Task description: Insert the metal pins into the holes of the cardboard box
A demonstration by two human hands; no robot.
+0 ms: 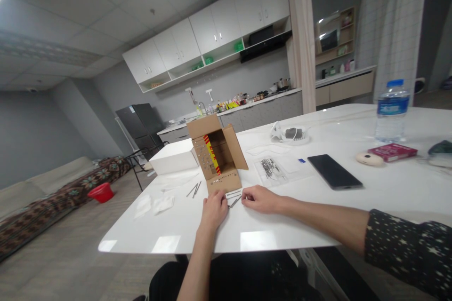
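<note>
My left hand (pixel 214 208) and right hand (pixel 259 198) rest curled at the table's (pixel 282 235) near edge, fingertips pinching loose screws (pixel 233 197) below the cardboard box (pixel 219 156), keeping them gathered.

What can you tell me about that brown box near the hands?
The cardboard box is small and brown, and looks like plain corrugated card. It stands open on the white table, its flaps spread outward and its opening turned toward the camera. A red and yellow strip runs down inside. Rows of small holes dot its left wall and lower front flap. A white box sits at its left. Both hands lie just before it.
</note>
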